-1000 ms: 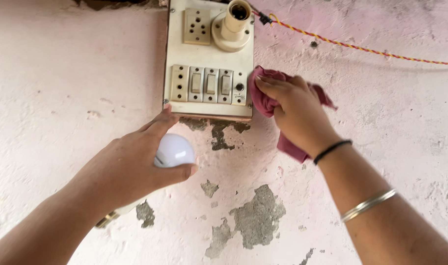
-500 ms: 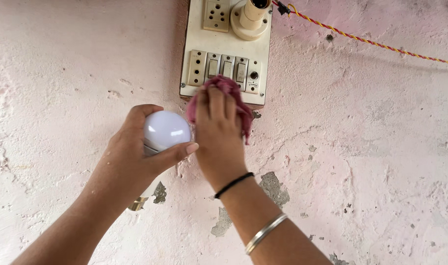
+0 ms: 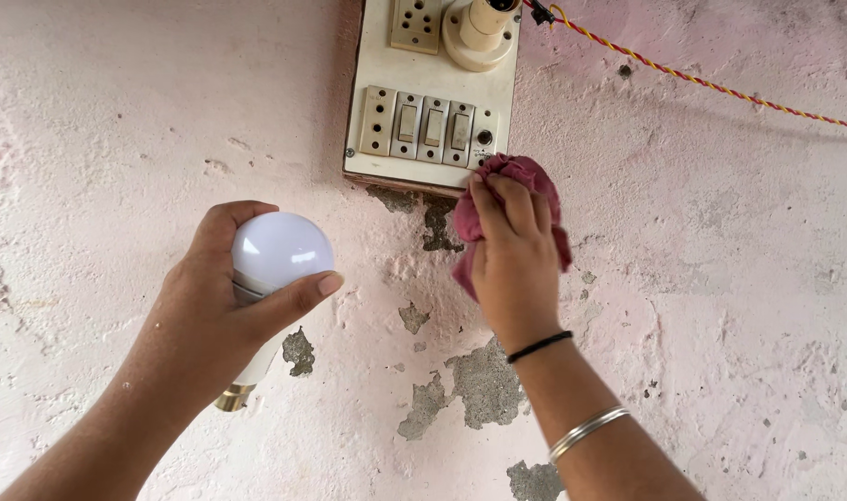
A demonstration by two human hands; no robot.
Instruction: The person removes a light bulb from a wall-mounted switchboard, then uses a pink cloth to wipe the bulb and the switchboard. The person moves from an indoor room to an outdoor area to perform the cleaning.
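Cloth (image 3: 511,199) under right hand (image 3: 516,264) fingers; bulb (image 3: 279,250) in left hand (image 3: 210,315).

On the wall (image 3: 720,278) before me, the pink plaster had flaked into grey patches (image 3: 484,380). A cream switchboard (image 3: 433,93) hung above, with a row of switches (image 3: 433,125), a socket (image 3: 416,23) and an empty lamp holder (image 3: 484,32). A red-and-yellow twisted wire (image 3: 702,82) ran off rightward.

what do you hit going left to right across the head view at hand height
left hand → white bulb gripped in it → patch of bare plaster → right hand pressing a pink cloth to the wall
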